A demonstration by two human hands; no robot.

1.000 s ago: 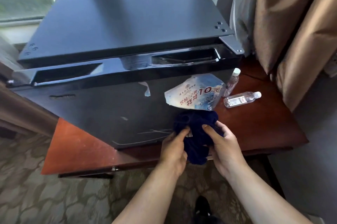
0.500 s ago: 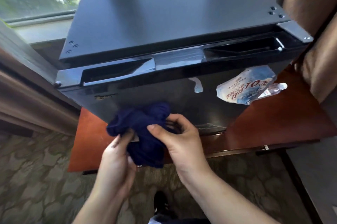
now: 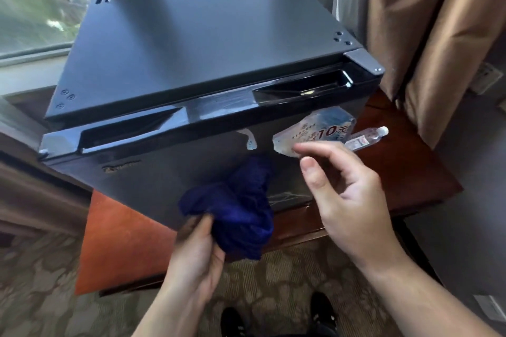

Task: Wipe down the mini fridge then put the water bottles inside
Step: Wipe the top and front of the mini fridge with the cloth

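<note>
Now the left hand (image 3: 197, 254) grips the soft, crumpled blue cloth (image 3: 238, 213) by the shiny black mini fridge (image 3: 191, 49). The right hand (image 3: 353, 199) has let go, fingers loose.

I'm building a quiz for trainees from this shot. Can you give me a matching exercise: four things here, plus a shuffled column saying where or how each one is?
1. blue cloth
2. water bottle
3. right hand
4. mini fridge door

A. closed
B. on the wooden table
C. gripped by the left hand
D. open, holding nothing

Pairs: 1-C, 2-B, 3-D, 4-A
</note>
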